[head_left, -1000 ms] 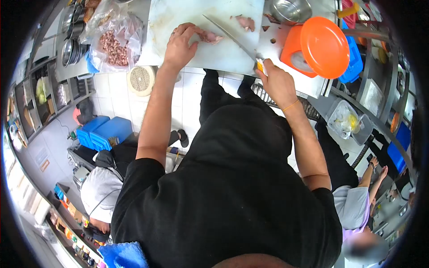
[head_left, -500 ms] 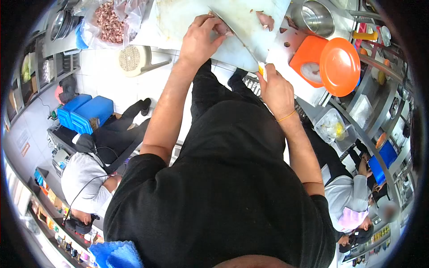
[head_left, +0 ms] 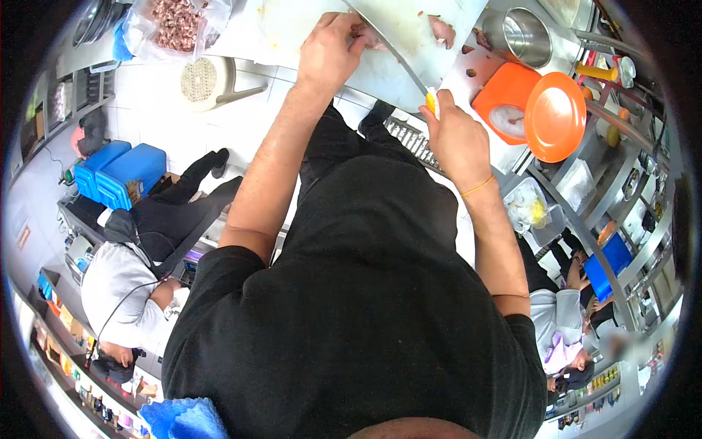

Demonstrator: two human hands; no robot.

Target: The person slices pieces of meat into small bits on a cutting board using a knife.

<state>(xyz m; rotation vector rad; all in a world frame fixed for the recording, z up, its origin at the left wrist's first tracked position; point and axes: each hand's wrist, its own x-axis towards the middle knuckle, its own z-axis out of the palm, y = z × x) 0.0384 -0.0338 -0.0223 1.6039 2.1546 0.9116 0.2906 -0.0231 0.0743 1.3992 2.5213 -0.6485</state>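
Observation:
My left hand (head_left: 330, 55) presses its bent fingers on a piece of raw pinkish meat (head_left: 371, 36) on the white cutting board (head_left: 289, 33). In my right hand (head_left: 461, 139) is a knife (head_left: 401, 60), gripped by its yellow-and-white handle. The long blade slants away over the board, close against the meat and the left fingertips. Whether the edge is in the meat, I cannot tell. Another piece of raw meat (head_left: 442, 31) lies on the board to the right of the blade.
A clear bag of diced meat (head_left: 175, 25) lies at left. To the right stand a steel pot (head_left: 521, 36) and an orange scale (head_left: 504, 99) with an orange plate (head_left: 556, 117). Below are a stool (head_left: 208, 82) and blue containers (head_left: 131, 175). People work at both sides.
The whole view has tilted slightly. My right hand and the knife have shifted a little forward, away from my body. My left hand stays on the meat.

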